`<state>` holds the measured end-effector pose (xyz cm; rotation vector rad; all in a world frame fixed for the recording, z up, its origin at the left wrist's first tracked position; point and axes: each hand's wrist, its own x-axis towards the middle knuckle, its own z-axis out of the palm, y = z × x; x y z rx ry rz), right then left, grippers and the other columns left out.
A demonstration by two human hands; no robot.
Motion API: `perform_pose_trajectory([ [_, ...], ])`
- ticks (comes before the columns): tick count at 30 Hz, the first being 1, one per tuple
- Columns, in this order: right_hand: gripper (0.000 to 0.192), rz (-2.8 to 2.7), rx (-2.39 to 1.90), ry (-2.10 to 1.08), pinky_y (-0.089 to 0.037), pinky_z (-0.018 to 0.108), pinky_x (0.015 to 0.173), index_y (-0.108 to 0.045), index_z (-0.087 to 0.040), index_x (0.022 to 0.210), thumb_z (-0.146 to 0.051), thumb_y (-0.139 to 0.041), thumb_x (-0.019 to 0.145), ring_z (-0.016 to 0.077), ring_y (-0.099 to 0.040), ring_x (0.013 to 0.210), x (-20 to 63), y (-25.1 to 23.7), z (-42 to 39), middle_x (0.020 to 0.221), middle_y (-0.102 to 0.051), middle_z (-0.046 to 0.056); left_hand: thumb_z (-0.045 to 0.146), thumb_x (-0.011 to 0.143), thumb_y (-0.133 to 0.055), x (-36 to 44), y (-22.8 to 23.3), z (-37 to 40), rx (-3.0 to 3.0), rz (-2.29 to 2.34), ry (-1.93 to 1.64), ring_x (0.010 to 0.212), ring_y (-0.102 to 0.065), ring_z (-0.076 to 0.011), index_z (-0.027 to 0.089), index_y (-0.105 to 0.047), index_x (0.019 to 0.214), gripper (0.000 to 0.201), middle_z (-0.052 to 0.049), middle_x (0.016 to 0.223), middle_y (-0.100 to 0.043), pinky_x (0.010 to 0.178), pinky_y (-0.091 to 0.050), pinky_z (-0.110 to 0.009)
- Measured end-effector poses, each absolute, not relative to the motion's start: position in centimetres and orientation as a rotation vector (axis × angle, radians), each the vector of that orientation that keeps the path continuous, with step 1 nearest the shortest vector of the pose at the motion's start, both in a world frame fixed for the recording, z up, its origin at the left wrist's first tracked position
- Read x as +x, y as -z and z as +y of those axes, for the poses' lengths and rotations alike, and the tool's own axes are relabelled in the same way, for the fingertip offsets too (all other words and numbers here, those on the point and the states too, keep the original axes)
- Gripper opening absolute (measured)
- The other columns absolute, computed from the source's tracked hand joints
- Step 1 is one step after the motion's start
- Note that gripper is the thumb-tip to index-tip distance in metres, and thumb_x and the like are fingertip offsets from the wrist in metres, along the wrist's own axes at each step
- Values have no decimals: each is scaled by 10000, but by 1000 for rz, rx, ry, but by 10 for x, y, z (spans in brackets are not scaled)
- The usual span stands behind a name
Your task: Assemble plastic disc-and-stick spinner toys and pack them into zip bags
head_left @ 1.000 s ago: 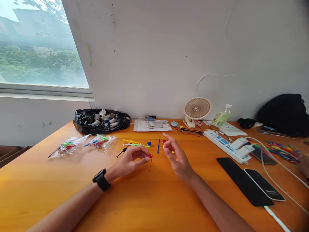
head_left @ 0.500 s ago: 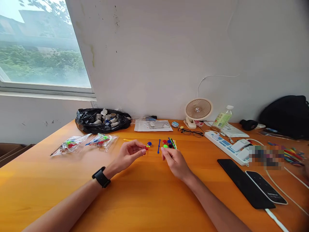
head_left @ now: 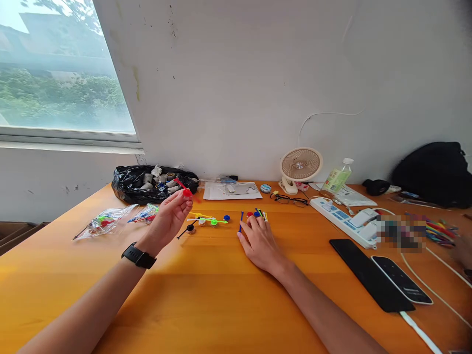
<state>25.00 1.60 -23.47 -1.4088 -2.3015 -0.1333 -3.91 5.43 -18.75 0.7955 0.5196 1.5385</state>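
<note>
Raised above the table, my left hand (head_left: pixel 167 219) pinches a red plastic arrow spinner (head_left: pixel 187 192), its round cap at the fingertips and its arrow slanting across. My right hand (head_left: pixel 260 246) reaches over small loose parts with fingers apart; its fingertips touch down near a red disc (head_left: pixel 250 214) and a blue disc (head_left: pixel 257 214), partly hidden. A blue arrow (head_left: pixel 241 216) lies by its index finger. Between the hands rest a black arrow spinner (head_left: pixel 190 228), a green one (head_left: pixel 214 222), a white cap (head_left: pixel 201 222), a yellow arrow (head_left: pixel 197 215) and another blue disc (head_left: pixel 226 218).
Clear bags of parts (head_left: pixel 105 221) lie left, before a black plastic bag (head_left: pixel 121 184). Behind stand a fan (head_left: pixel 300 164), glasses (head_left: pixel 289 199) and a bottle (head_left: pixel 336 179). To the right are a power strip (head_left: pixel 332 211), a black phone-like slab (head_left: pixel 363 270) and cables. Another person's hand shows far right.
My left hand has risen leftward with the red spinner, uncovering the spinners behind it. My right hand has spread its fingers and moved onto the loose parts.
</note>
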Motion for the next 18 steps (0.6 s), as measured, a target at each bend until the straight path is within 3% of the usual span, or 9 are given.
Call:
perform_pose_trajectory([
  [6, 142, -2315, -1229, -68, -462, 447, 950, -686, -237, 1038, -231, -544, 1046, 272, -517, 1043, 245, 224, 6, 1065, -633, 78, 214, 821, -847, -61, 180, 66, 792, 582, -1639, 770, -646, -82, 135, -749, 976, 200, -43, 927, -723, 736, -571, -158],
  [11, 138, -2326, -1177, -113, -454, 436, 933, -681, -234, 1033, -162, -565, 1023, 270, -519, 1045, 248, 226, 7, 1038, -648, 69, 339, 792, -877, -65, 196, 71, 1125, 856, -1545, 680, -574, -93, 121, -775, 904, 265, -45, 818, -699, 611, -468, -200],
  [18, 117, -2351, -1182, -134, -449, 421, 924, -655, -225, 926, -149, -603, 999, 263, -516, 1035, 253, 225, 8, 1002, -653, 53, 338, 796, -867, -65, 209, 74, 1068, 823, -1488, 763, -635, -134, 140, -745, 895, 253, -72, 888, -744, 700, -501, -243],
])
